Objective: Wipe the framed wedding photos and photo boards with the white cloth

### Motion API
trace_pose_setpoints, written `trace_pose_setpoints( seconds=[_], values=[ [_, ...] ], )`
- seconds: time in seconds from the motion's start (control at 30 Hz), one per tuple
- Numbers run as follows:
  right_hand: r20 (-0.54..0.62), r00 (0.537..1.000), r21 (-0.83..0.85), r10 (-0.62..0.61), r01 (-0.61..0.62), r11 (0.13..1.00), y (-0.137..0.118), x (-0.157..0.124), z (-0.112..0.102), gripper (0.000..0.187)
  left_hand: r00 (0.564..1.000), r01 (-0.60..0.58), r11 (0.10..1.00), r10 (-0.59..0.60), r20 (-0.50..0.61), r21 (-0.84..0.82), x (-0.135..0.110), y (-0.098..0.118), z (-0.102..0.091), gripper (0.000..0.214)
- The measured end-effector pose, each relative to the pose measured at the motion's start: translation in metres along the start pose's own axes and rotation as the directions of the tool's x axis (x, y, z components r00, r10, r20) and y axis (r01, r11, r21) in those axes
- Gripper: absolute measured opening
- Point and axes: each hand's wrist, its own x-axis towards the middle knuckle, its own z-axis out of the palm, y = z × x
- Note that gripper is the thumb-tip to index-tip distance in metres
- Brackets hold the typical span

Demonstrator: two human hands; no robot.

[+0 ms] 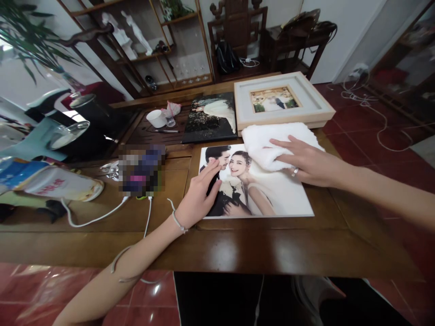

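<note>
A wedding photo panel [282, 199] lies flat on the wooden table, showing a smiling couple with their heads close together. My left hand [200, 194] rests on its left side with the fingers stretched out, covering part of the picture. On the panel's upper right, my right hand [306, 160] holds a folded white towel [260, 138] against the surface. The towel hides that corner and reaches the pale wooden picture frame [285, 118] behind it. A second, dark photo panel [207, 120] lies behind the first, left of the frame.
Left on the table [217, 249] are a pixelated object [141, 170] with white cables, a milk-coloured packaged can [64, 181] and a dark pot [83, 102]. A white cup [156, 118] stands at the back. Past the table are shelves and a carved chair [238, 31].
</note>
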Motion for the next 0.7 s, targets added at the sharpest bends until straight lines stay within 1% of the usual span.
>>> trace_pose_setpoints(
  seconds=[0.07,0.17,0.27,0.33,0.37,0.4,0.47,0.53,0.57,0.63,0.7],
  values=[
    [-0.076,0.997,0.001,0.001,-0.001,1.000,-0.019,-0.006,0.009,0.026,1.000,-0.008,1.000,0.008,-0.015,-0.006,0.001,0.001,-0.001,0.039],
    [-0.144,0.990,0.023,0.003,0.001,1.000,-0.061,-0.023,0.017,0.026,1.000,-0.002,1.000,0.002,-0.013,0.005,0.001,0.001,-0.001,0.039],
    [-0.130,0.991,0.062,-0.029,0.038,0.997,-0.100,-0.042,0.015,0.025,1.000,-0.001,1.000,0.001,-0.007,0.014,0.001,0.001,0.000,0.040],
    [-0.107,0.991,0.079,-0.083,0.091,0.993,-0.114,-0.050,0.010,0.021,1.000,0.000,1.000,0.000,0.001,0.022,0.000,0.000,0.000,0.041],
    [-0.092,0.990,0.085,-0.104,0.111,0.990,-0.115,-0.052,0.008,0.019,1.000,0.003,1.000,-0.003,0.008,0.027,0.000,0.000,0.000,0.041],
    [-0.079,0.990,0.086,-0.116,0.123,0.989,-0.114,-0.052,0.007,0.019,1.000,0.005,1.000,-0.005,0.015,0.031,0.000,-0.001,0.000,0.041],
    [-0.061,0.991,0.068,-0.120,0.124,0.990,-0.100,-0.047,0.008,0.026,1.000,0.003,0.999,-0.004,0.027,0.037,0.000,-0.001,-0.001,0.042],
    [-0.052,0.992,0.028,-0.111,0.113,0.993,-0.076,-0.038,0.010,0.035,0.999,0.001,0.999,-0.002,0.036,0.039,0.001,-0.002,-0.001,0.042],
    [-0.056,0.993,0.004,-0.108,0.108,0.994,-0.062,-0.032,0.011,0.036,0.999,0.000,0.999,-0.002,0.040,0.039,0.001,-0.002,-0.002,0.042],
    [-0.067,0.994,-0.030,-0.083,0.081,0.996,-0.032,-0.020,0.011,0.033,0.999,-0.001,0.999,0.000,0.045,0.037,0.001,-0.002,-0.002,0.043],
    [-0.049,0.998,-0.040,-0.043,0.041,0.998,-0.008,-0.008,0.006,0.031,0.999,-0.006,0.999,0.004,0.049,0.031,0.001,-0.002,-0.002,0.043]
  ],
)
